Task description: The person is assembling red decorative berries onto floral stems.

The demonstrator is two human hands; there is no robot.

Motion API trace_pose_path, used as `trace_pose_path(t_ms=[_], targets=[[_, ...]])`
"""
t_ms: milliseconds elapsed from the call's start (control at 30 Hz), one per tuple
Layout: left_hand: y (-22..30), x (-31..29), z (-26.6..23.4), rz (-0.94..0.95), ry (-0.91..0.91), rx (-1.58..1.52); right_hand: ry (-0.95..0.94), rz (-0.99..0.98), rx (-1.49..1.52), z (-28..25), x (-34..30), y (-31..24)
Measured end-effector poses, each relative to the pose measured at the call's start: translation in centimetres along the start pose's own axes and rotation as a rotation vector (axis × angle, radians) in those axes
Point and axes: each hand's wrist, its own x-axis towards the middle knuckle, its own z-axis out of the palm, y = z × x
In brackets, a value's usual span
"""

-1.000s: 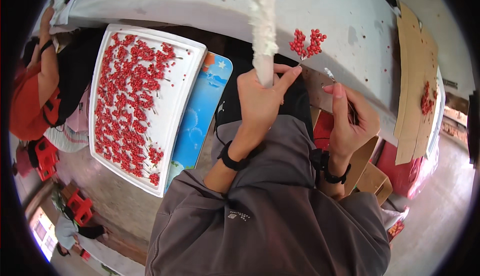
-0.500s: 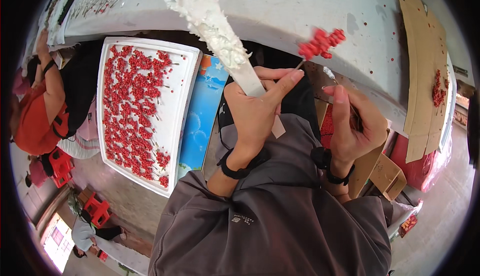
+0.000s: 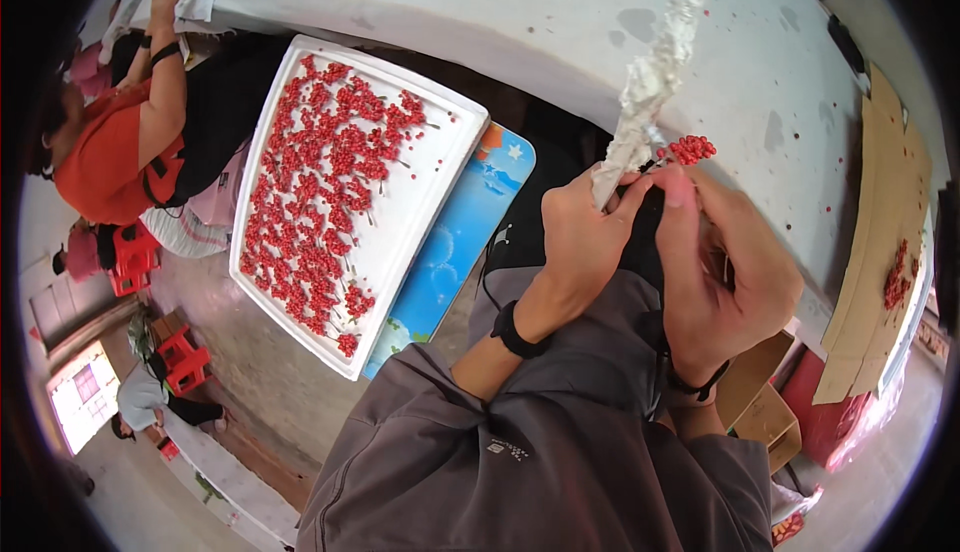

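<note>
My left hand (image 3: pixel 588 237) is closed around the lower end of a flat strip (image 3: pixel 655 77) thickly coated in rough, white, fluffy-looking material. The strip points up and away, over the table's near edge. My right hand (image 3: pixel 725 267) is closed in a pinch, its thumb and fingertips meeting those of the left. Just beyond the joined fingertips a sprig of red berries (image 3: pixel 690 150) sticks out to the right, its short stem running down to the fingers. The thin white-tipped stem in my right fingers is mostly hidden.
To the left, a white foam tray (image 3: pixel 425 167) of red berry sprigs rests on a blue patterned board (image 3: pixel 440 252). The cloth-covered table (image 3: pixel 560 27) stretches ahead. Cardboard (image 3: pixel 870 242) with berries stands at right, above open boxes (image 3: pixel 765 417). A person in orange (image 3: pixel 125 167) works at far left.
My hands have come together, bringing the berry sprig to the right fingertips. The coated strip has swung from leaning left to leaning right. The view has shifted, moving the tray rightward.
</note>
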Motion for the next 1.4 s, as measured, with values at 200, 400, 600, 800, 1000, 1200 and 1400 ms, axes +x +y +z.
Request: trace_pose_path(t_ms=[200, 400, 600, 800, 1000, 1200, 1400], targets=[[0.4, 0.4, 0.0, -0.002, 0.051, 0.111, 0.098, 0.072, 0.022, 1.4, 0.5, 1.2], [0.9, 0.6, -0.4, -0.078, 0.041, 0.127, 0.235, -0.015, 0.116, -1.5, -0.9, 0.6], [1.3, 0.3, -0.1, -0.042, 0.061, 0.036, 0.113, 0.139, 0.096, 0.5, 0.4, 1.1], [2.1, 0.1, -0.4, -0.027, 0.046, 0.069, 0.105, 0.083, 0.094, 0.1, -0.1, 1.1], [2.2, -0.3, -0.4, -0.053, 0.027, 0.056, 0.168, 0.036, 0.152, -0.6, 1.1, 0.2], [2.7, -0.8, -0.5, -0.008, 0.027, 0.131, 0.174, 0.12, 0.137, -0.6, 1.6, 0.0], [2.9, -1.2, -0.8, -0.028, -0.009, 0.131, 0.239, -0.021, 0.206, -1.6, 0.2, 0.6]])
